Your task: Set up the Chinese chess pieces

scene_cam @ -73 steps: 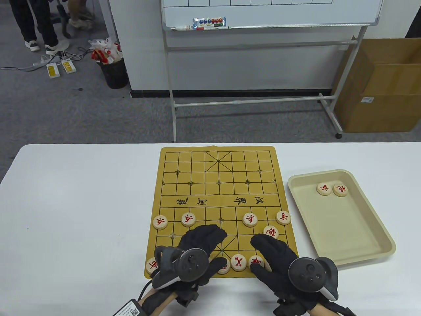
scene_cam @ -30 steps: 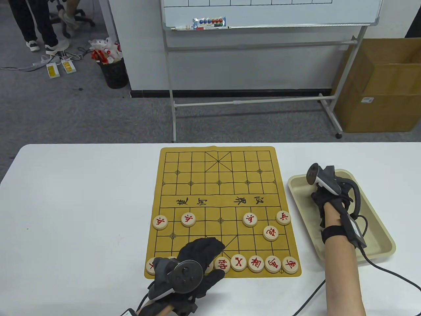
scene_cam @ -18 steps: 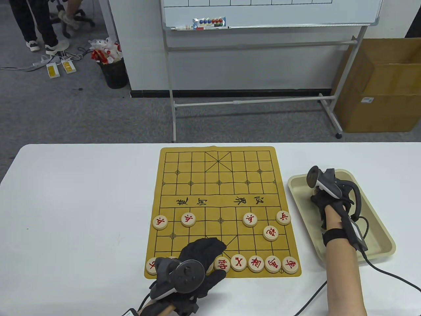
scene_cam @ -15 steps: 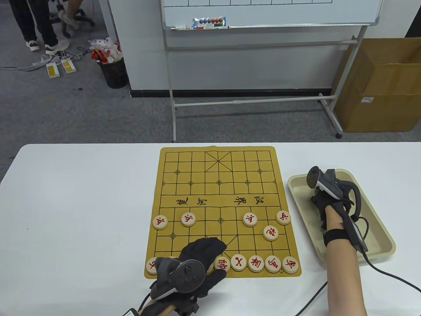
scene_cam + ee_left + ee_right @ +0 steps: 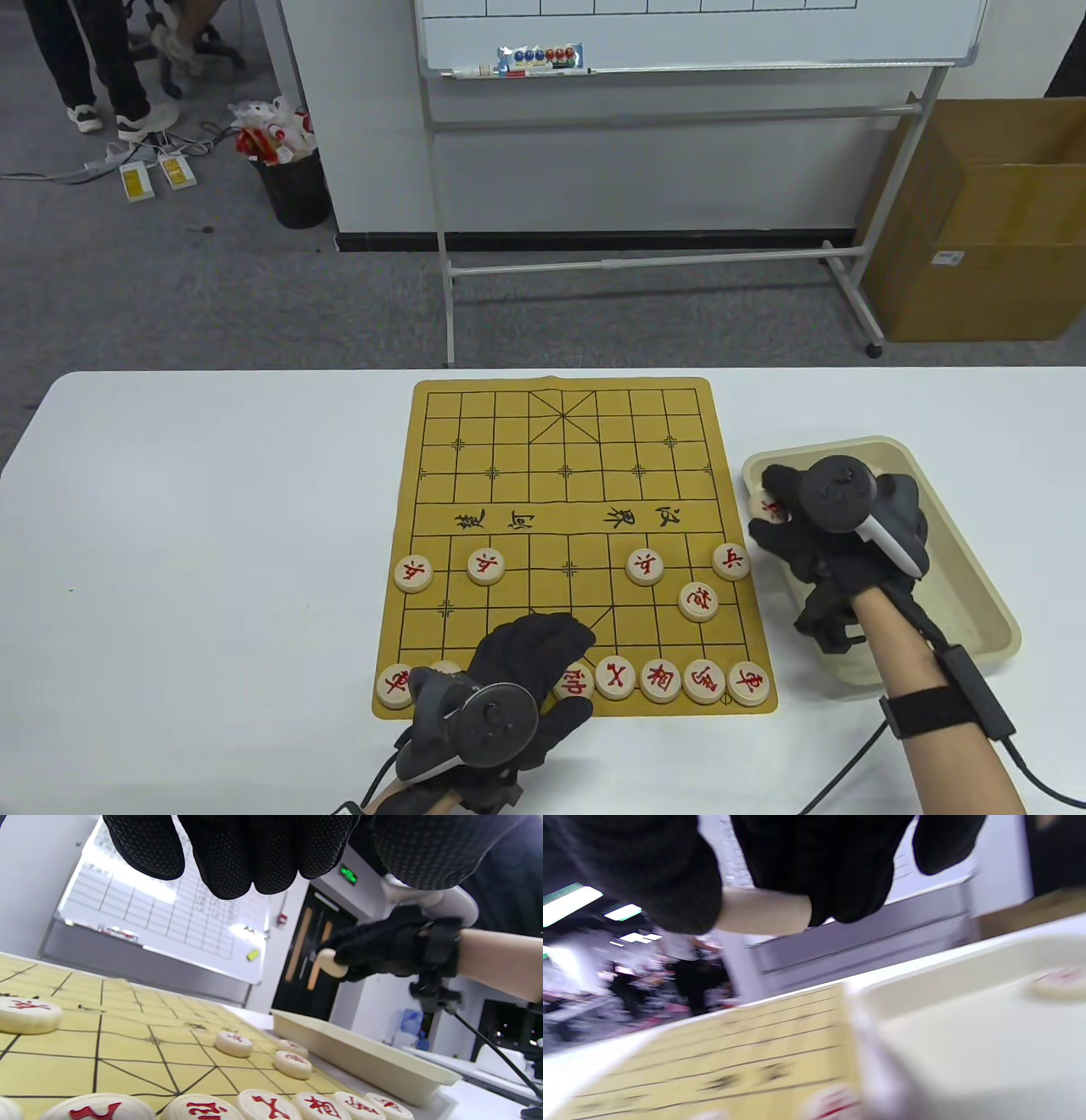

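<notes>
The right hand (image 5: 814,543), which was reaching into the beige plastic tray (image 5: 976,586) at the frame's right, now pinches a round wooden chess piece (image 5: 766,507) lifted above the tray's left rim, ready for the yellow board (image 5: 509,475), while the left hand (image 5: 526,671) rests relaxed at lower centre.
</notes>
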A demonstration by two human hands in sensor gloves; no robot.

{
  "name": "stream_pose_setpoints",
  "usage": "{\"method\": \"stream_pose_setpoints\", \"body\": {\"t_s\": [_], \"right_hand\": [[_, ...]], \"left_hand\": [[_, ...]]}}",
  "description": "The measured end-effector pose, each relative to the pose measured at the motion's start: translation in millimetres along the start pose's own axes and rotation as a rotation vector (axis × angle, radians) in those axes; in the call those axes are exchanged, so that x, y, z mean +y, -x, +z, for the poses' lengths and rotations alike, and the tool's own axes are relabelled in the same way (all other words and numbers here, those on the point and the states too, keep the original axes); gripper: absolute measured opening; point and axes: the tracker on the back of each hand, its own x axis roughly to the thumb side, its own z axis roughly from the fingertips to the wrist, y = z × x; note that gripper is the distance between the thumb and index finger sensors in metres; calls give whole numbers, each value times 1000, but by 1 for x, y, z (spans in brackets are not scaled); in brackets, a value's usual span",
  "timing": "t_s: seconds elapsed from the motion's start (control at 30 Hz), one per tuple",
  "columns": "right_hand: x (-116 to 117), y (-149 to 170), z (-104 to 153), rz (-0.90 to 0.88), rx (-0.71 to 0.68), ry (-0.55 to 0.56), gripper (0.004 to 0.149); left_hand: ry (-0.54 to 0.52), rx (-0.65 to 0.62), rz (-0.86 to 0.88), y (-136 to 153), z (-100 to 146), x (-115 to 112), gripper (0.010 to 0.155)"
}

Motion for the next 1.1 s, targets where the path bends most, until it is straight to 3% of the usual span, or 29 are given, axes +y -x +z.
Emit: {"method": "stream_pose_setpoints", "body": {"t_s": [0.13,0.3,0.4,0.53,0.77,0.83,0.9,0.97,1.1], "right_hand": [[20,-53,53,-148,-211,-94,76],[53,-78,91,-237,-336,-163,76],[68,-80,99,-298,-358,-240,77],[80,-80,106,-371,-374,-340,78],[87,-85,112,-441,-405,-415,78],[83,-86,115,-452,-405,-361,77],[74,-88,121,-433,-412,-158,72],[63,-88,128,-288,-367,30,72],[56,-86,131,-156,-381,119,72]], "left_hand": [[-50,-6,-34,-9,4,2,75],[-88,-86,-49,-20,10,4,77],[-85,-149,-55,-30,13,1,76],[-135,-220,-187,-43,18,-2,68],[-225,-295,-171,-44,21,6,51],[-238,-288,-215,-45,19,13,51],[-294,-242,-305,-40,11,26,51],[-287,-149,-366,-26,-10,40,52],[-161,2,-471,3,-55,45,51]]}}
